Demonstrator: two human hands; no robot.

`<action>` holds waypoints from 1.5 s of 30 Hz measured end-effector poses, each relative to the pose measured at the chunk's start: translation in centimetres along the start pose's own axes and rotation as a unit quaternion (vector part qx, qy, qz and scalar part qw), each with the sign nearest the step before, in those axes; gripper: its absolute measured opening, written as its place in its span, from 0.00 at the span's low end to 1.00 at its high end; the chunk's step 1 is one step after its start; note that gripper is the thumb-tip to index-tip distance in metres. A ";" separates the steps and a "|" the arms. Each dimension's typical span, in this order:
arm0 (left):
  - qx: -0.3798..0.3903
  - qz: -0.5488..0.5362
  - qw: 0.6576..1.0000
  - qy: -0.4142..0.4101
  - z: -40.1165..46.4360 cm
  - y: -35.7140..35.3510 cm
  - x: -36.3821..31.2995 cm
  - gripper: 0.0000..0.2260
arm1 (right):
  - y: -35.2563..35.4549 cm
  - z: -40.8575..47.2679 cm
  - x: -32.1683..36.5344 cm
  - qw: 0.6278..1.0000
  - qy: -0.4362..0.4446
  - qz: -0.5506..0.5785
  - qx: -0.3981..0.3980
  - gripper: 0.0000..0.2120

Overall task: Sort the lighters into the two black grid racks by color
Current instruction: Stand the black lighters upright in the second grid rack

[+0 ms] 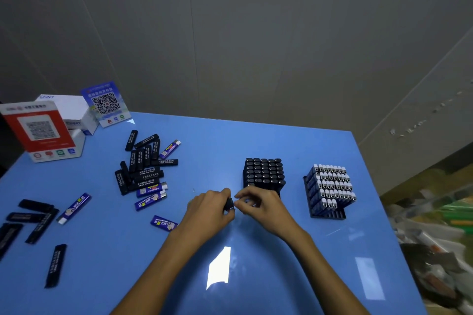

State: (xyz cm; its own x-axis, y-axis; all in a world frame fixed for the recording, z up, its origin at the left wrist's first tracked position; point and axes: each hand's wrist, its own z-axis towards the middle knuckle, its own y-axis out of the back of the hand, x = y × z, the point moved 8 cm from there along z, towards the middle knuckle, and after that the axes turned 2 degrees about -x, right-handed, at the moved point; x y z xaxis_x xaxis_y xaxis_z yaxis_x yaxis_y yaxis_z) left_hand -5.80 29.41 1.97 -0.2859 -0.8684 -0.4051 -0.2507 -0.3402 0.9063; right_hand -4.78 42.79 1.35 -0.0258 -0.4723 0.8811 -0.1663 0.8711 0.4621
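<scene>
A black lighter (pixel 228 204) is held between the two hands above the blue table (pixel 268 263), just in front of the near edge of the black-filled rack (pixel 263 174). The left hand (pixel 208 210) is curled round one end of it, and the right hand (pixel 258 203) pinches the other end with thumb and fingertips (only a short dark part of the lighter shows between them).

The black-filled rack stands near the middle of the table, its cells packed with upright black lighters. To its right, well apart, stands the second rack (pixel 329 193), filled with blue lighters whose silver-white tops point up; its nearest row is only partly filled, and a few bare slots of the black grid are seen at the front.

To the left of the hands a loose pile of lighters (pixel 143 166) lies flat, mostly black with several blue ones mixed in at its near and far edges. A single blue lighter (pixel 163 222) lies just beside the left wrist. Further left, another blue lighter (pixel 74 208) and a scatter of black ones (pixel 33 215) are spread near the table's edge, and one black lighter (pixel 55 264) lies alone nearer the person.

At the far left corner a red QR-code stand (pixel 41 130), a white box (pixel 71 110) and a blue QR-code stand (pixel 105 102) are set.
</scene>
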 end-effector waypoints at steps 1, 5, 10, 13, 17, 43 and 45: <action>0.002 -0.003 1.000 0.002 0.0 -0.1 -0.2 0.07 | 0.0 -0.1 0.1 1.000 -0.004 0.015 0.003 0.06; 0.002 -0.012 1.000 -0.005 0.0 -0.4 -1.3 0.06 | 0.1 -0.6 0.0 0.996 -0.013 0.082 0.018 0.05; 0.000 -0.010 1.000 -0.006 -0.1 -0.4 -2.7 0.06 | 0.5 -1.0 -0.9 0.993 -0.038 0.114 0.020 0.06; -0.005 0.001 1.000 -0.007 -0.1 -0.4 -3.0 0.07 | 1.5 -1.2 -1.8 0.990 -0.048 0.129 0.013 0.05; 0.002 0.011 1.000 -0.004 0.2 -0.5 -2.2 0.09 | 3.9 -1.4 -2.9 0.976 -0.073 0.205 -0.029 0.04; -0.018 0.077 0.997 -0.005 0.5 0.3 -0.3 0.17 | 5.8 2.3 -4.1 0.982 0.078 -0.158 -0.070 0.07; -0.016 0.075 0.997 -0.004 0.6 0.3 -0.3 0.17 | 5.5 2.5 -4.0 0.980 0.084 -0.165 -0.069 0.07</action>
State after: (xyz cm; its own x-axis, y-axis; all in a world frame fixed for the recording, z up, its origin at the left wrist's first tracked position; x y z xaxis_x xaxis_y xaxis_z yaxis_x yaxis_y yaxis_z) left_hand -6.31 29.81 2.27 -0.3260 -0.9073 -0.2657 -0.1742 -0.2186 0.9601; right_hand -8.06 49.14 0.07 0.1716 -0.7127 0.6801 -0.0025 0.6901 0.7238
